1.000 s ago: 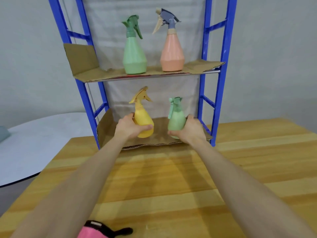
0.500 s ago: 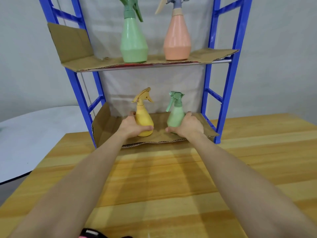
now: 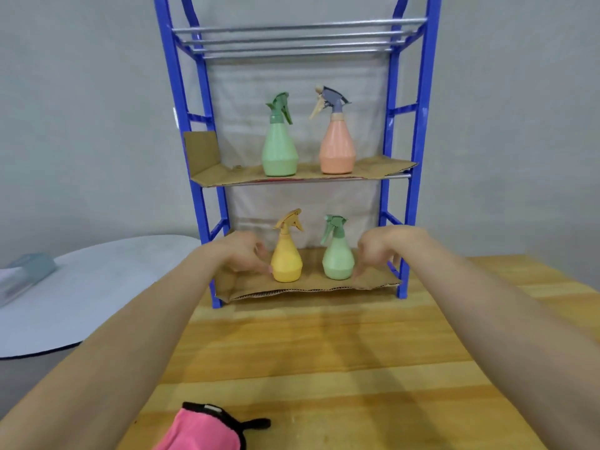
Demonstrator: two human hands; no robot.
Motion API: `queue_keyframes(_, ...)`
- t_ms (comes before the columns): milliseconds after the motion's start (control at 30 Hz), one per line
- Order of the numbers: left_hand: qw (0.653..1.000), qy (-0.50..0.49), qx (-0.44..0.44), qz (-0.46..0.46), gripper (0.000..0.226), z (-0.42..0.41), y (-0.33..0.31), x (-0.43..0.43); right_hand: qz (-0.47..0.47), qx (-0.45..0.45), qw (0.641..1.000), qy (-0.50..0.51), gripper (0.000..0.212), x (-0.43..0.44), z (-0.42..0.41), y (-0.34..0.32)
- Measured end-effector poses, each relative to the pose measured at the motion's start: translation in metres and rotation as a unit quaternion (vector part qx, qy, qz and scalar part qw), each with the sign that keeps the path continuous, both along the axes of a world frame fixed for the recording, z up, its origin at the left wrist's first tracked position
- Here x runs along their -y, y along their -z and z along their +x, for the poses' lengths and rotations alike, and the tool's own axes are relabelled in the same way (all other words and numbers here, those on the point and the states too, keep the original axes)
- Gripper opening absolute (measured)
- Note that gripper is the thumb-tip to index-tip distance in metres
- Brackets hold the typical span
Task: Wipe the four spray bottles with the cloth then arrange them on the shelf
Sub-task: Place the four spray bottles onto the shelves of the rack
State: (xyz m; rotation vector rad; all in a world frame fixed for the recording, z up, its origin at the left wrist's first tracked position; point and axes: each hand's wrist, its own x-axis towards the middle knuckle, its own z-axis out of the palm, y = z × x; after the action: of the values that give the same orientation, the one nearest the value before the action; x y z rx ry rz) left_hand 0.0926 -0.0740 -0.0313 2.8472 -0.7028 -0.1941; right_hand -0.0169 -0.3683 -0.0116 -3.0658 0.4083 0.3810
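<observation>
on the shelf (image 3: 357, 285) all four bottles (image 3: 286, 264) stand; left hand (image 3: 242, 254), right hand (image 3: 378, 251): grips loose, empty; task looks done.

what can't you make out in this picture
Head view only:
pink cloth: cut off by the bottom edge, its full shape unseen.
left hand: motion blur hides whether its fingertips touch the yellow bottle.
right hand: blurred; contact with the small green bottle unclear.
grey-blue object: cut by the left edge, unidentifiable.
</observation>
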Motion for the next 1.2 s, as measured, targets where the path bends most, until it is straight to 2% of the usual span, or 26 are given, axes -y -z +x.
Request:
queue_keyframes(100,0.995,0.03,-0.033,-0.085,0.045,-0.018,-0.045,-0.008,0.06,0.055,0.996,-0.031,0.054,-0.008,-0.013,-0.049)
queue_keyframes(200,0.977,0.058,-0.014,-0.206,0.032,-0.031,-0.097,-0.012,0.116,0.207,0.971,-0.038,0.041,-0.011,-0.01,-0.101)
queue_keyframes(300,0.943,0.046,0.053,-0.327,0.025,-0.026,-0.134,-0.008,0.083,0.374,0.924,-0.004,0.046,-0.008,0.007,-0.131)
queue_keyframes(367,0.922,0.011,0.117,-0.368,0.027,-0.009,-0.149,-0.001,0.104,0.436,0.894,0.009,0.053,-0.006,0.021,-0.141)
queue_keyframes(467,0.922,-0.035,0.151,-0.353,0.054,0.024,-0.16,0.016,0.205,0.425,0.881,0.031,0.089,0.0,0.049,-0.145)
queue_keyframes(533,0.929,-0.047,0.11,-0.35,0.075,0.041,-0.165,0.025,0.267,0.399,0.876,0.039,0.113,0.007,0.066,-0.146)
queue_keyframes(600,0.928,-0.045,0.04,-0.367,0.093,0.057,-0.167,0.032,0.304,0.372,0.876,0.038,0.123,0.015,0.083,-0.145)
queue_keyframes(667,0.915,-0.031,-0.029,-0.402,0.104,0.073,-0.164,0.039,0.317,0.346,0.882,0.037,0.123,0.022,0.094,-0.142)
queue_keyframes(700,0.905,-0.022,-0.06,-0.42,0.102,0.08,-0.161,0.042,0.318,0.337,0.886,0.031,0.119,0.024,0.099,-0.14)
queue_keyframes(800,0.898,0.018,-0.103,-0.427,0.067,0.095,-0.152,0.048,0.311,0.334,0.89,0.011,0.092,0.034,0.115,-0.134)
queue_keyframes(867,0.902,0.049,-0.123,-0.411,0.073,0.107,-0.15,0.048,0.312,0.34,0.887,0.007,0.086,0.04,0.119,-0.133)
queue_keyframes(967,0.934,0.029,-0.073,-0.349,0.095,0.113,-0.148,0.048,0.291,0.362,0.885,0.013,0.09,0.04,0.122,-0.131)
queue_keyframes(1033,0.95,-0.026,0.016,-0.311,0.121,0.109,-0.144,0.057,0.266,0.382,0.884,0.028,0.09,0.033,0.126,-0.128)
queue_keyframes(1100,0.948,-0.09,0.108,-0.287,0.147,0.114,-0.136,0.071,0.248,0.405,0.879,0.05,0.091,0.026,0.13,-0.125)
queue_keyframes(1167,0.942,-0.106,0.146,-0.283,0.147,0.118,-0.133,0.081,0.238,0.415,0.876,0.065,0.093,0.022,0.132,-0.122)
queue_keyframes(1200,0.939,-0.103,0.13,-0.3,0.132,0.111,-0.134,0.083,0.234,0.416,0.876,0.067,0.094,0.022,0.133,-0.121)
